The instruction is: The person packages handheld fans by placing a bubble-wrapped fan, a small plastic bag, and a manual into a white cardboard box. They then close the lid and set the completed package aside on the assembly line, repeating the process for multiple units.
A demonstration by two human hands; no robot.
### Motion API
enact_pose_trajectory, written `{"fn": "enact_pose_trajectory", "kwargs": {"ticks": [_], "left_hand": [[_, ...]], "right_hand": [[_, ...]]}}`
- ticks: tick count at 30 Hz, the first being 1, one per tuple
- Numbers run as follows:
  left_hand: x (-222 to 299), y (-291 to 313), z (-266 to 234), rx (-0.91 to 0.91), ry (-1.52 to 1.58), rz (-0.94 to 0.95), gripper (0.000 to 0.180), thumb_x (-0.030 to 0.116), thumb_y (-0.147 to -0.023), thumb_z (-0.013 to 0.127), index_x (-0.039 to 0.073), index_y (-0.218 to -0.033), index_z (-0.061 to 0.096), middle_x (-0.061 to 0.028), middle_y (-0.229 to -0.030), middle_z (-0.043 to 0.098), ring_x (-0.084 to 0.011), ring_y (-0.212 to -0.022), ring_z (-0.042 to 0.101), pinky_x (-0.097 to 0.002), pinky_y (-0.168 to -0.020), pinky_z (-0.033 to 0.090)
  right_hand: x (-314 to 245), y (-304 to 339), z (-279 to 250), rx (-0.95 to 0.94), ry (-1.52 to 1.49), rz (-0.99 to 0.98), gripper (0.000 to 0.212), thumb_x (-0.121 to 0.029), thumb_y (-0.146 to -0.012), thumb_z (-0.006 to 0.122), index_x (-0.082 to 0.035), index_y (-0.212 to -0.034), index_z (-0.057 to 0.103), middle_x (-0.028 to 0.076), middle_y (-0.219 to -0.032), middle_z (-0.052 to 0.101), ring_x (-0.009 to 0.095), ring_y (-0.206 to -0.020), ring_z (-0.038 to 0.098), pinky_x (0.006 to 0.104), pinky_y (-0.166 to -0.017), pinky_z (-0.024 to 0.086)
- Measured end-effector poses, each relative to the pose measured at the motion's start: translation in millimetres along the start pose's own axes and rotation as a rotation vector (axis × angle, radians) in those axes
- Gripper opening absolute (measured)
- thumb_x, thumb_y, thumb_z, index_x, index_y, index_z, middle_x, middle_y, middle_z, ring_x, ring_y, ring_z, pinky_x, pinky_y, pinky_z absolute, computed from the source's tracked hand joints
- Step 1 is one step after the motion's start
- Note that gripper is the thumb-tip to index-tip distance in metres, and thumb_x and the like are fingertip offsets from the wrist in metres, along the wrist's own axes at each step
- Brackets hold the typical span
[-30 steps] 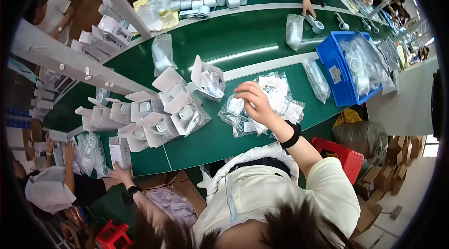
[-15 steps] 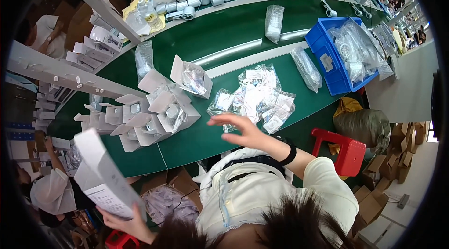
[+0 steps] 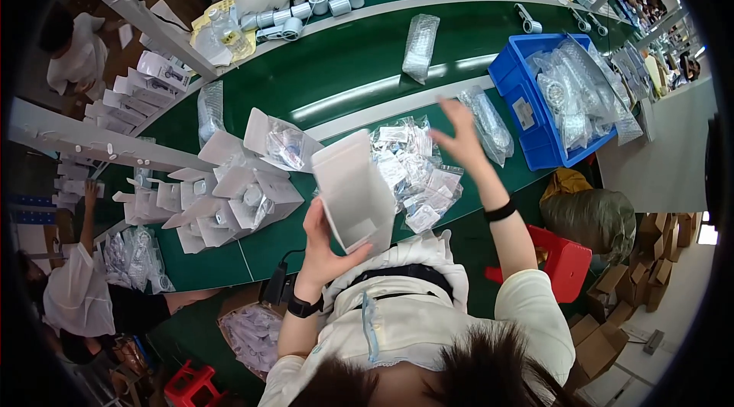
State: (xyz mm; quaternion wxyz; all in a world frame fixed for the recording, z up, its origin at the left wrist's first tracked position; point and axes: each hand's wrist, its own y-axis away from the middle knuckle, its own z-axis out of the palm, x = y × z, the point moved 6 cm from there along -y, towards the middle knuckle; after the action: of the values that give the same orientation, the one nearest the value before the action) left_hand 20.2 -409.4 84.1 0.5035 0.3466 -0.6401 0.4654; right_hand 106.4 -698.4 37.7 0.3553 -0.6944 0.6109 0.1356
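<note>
My left hand (image 3: 327, 248) grips an open white carton (image 3: 353, 197) near its lower edge, thumb across one side. The carton is tilted with its flap up, and its inside looks empty from here. My right hand (image 3: 463, 138) is raised with thumb and fingers apart, holding nothing. It hovers between a pile of small clear plastic packets (image 3: 417, 174) and a bubble-wrapped package (image 3: 488, 128); whether it touches the package I cannot tell. The carton hides part of the packet pile.
Several open white cartons with wrapped items (image 3: 248, 197) stand at the left of the green table. At the right is a blue bin (image 3: 520, 109) of bubble-wrapped packages. Another bubble-wrapped package (image 3: 420, 48) lies on the green belt. A red stool (image 3: 562, 258) stands right, below the table.
My left hand has brought the carton from the lower left to the middle, in front of the packets. My right hand has moved right and farther out, toward the bubble-wrapped package.
</note>
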Motion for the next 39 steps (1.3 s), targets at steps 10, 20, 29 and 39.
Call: {"fn": "enact_pose_trajectory", "kwargs": {"ticks": [10, 20, 29, 39], "left_hand": [[-42.4, 5.9, -20.7, 0.119, -0.677, -0.099, 0.071, 0.007, -0.053, 0.078, 0.010, -0.110, 0.036, -0.0182, -0.123, 0.035, -0.0346, -0.106, 0.044, -0.0402, -0.087, 0.038], [-61.7, 14.9, -9.9, 0.353, -0.535, -0.020, 0.068, 0.006, -0.056, 0.078, 0.008, -0.101, 0.027, -0.0243, -0.122, 0.035, -0.0402, -0.106, 0.044, -0.0428, -0.085, 0.039], [-59.8, 30.0, -21.9, 0.395, -0.503, 0.193, 0.071, 0.003, -0.056, 0.078, 0.010, -0.099, 0.023, -0.0245, -0.116, 0.037, -0.0387, -0.103, 0.044, -0.0438, -0.086, 0.038], [-76.7, 77.5, -69.5, 0.405, -0.459, 0.056, 0.072, 0.003, -0.057, 0.077, 0.009, -0.103, 0.022, -0.0194, -0.120, 0.030, -0.0296, -0.110, 0.037, -0.0377, -0.092, 0.031]], "right_hand": [[129.3, -13.7, -31.0, -0.108, -0.014, 0.220, 0.088, -0.005, -0.061, 0.068, -0.015, -0.134, 0.018, 0.018, -0.115, 0.044, 0.032, -0.102, 0.050, 0.0380, -0.085, 0.042], [-137.6, 17.8, 56.8, 0.549, -0.961, 0.471, 0.070, -0.001, -0.067, 0.067, -0.007, -0.125, 0.027, 0.012, -0.110, 0.044, 0.024, -0.103, 0.045, 0.0331, -0.086, 0.038], [-192.6, 34.2, 73.2, -0.064, -0.178, -0.349, 0.040, -0.008, -0.061, 0.069, -0.008, -0.099, 0.056, 0.014, -0.100, 0.049, 0.033, -0.097, 0.044, 0.0388, -0.086, 0.037], [37.1, 98.2, 41.6, -0.167, 0.431, 0.296, 0.035, -0.011, -0.062, 0.071, -0.003, -0.095, 0.060, 0.011, -0.099, 0.054, 0.030, -0.095, 0.048, 0.0367, -0.082, 0.040]]}}
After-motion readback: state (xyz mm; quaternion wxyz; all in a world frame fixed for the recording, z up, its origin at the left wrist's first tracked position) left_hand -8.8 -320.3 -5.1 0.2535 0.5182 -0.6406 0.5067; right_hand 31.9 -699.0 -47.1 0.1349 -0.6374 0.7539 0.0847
